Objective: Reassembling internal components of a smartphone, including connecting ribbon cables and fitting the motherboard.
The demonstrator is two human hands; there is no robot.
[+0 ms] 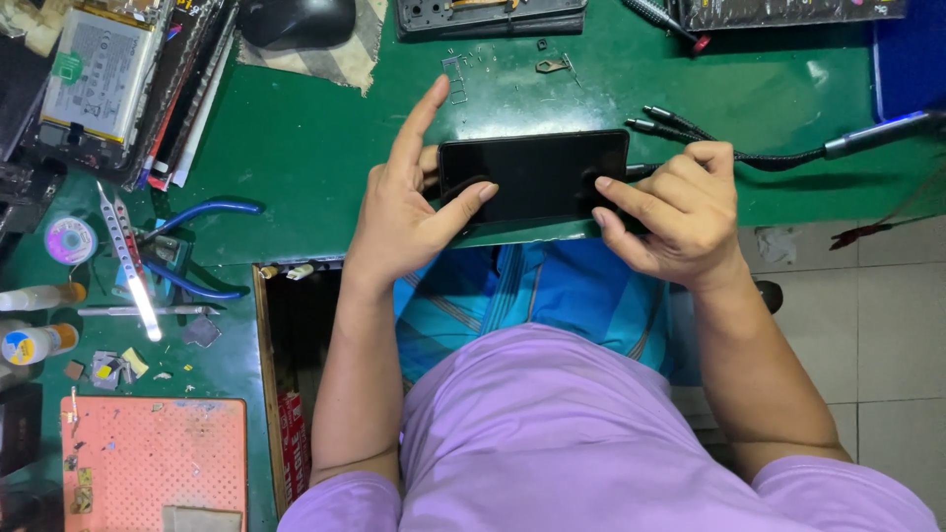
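Note:
A black smartphone (537, 175) with a dark screen is held flat over the near edge of the green work mat (305, 148). My left hand (404, 212) grips its left end, thumb pressed on the screen, index finger raised. My right hand (675, 212) clasps the right end, thumb lying on the glass. Braided cable plugs (670, 123) lie just behind my right hand.
Blue-handled pliers (197, 246), tweezers (128, 261) and small bottles (34, 340) lie at the left. An orange perforated pad (153, 458) sits at lower left. A computer mouse (296, 20), a phone frame (488, 15) and tiny metal parts (552, 66) lie beyond. An open drawer (291, 325) is below the table edge.

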